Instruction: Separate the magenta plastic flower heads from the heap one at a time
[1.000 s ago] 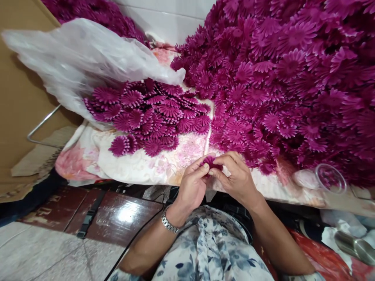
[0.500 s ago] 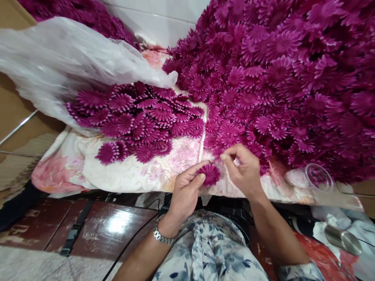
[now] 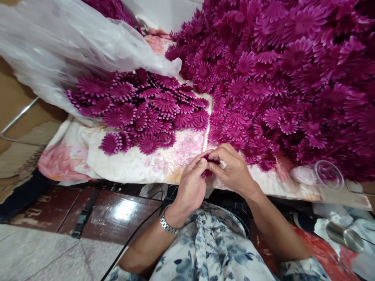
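White wall (image 3: 166, 15) at the back, floral cloth (image 3: 146, 168) over the work surface, and purple fake flowers pretty much everywhere else. One flower (image 3: 208, 174) is up between both hands, just over the near edge of the cloth. Left hand (image 3: 191, 185) has it pinched between thumb and fingers, and the right hand (image 3: 233, 169) has thumb and index closed in on it from the other side. Fingertips cover most of it, so I can't tell whether it's a single layer or a few stuck together, or which petals each hand has.

Handling-wise, I'd guess these weigh next to nothing: thin, a bit springy, bendy at the petal tips. I'd take hold near the middle with a light pinch, since the thin petals look easy to crease or tear. Not much to grip, so I'd expect it could slip if the fingers are loose.

As for the clutter: small pile (image 3: 149, 113) to the left, partly under a plastic bag (image 3: 88, 43) that would get in the way of reaching the back of it. Big heap (image 3: 263, 89) on the right comes down close to the right hand, so a sleeve or knuckle could knock some loose. Clear tub (image 3: 328, 175) sits at the heap's near edge, well apart from the hands.
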Action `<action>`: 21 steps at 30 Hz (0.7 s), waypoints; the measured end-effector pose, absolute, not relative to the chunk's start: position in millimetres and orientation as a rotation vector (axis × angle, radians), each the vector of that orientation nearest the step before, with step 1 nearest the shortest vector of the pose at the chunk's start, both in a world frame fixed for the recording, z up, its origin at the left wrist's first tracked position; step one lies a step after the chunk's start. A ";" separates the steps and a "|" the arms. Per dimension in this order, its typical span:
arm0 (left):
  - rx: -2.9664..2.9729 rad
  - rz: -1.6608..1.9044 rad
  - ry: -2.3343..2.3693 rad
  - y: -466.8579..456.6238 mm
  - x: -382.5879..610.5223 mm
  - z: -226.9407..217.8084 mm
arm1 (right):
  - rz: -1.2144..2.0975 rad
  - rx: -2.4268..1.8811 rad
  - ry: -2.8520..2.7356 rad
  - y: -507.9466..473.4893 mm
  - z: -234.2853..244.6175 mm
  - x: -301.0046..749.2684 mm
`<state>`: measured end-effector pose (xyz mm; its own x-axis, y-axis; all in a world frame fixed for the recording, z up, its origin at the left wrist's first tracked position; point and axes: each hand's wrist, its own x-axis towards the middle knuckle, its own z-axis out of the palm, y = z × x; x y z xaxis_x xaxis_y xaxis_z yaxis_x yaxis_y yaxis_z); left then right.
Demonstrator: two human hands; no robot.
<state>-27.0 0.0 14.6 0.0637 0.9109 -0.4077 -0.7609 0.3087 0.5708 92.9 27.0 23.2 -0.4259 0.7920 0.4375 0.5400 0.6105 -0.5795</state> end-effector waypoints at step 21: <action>0.223 1.276 0.825 1.1 -30.0 12.9 | 0.568 -1.045 -2.076 28.6 20.2 95.4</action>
<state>-30.0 1.1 12.9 0.0555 0.9055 -0.4208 -0.7548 0.3139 0.5759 95.4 28.6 20.2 -0.4016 0.8182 0.4115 0.4946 0.5719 -0.6544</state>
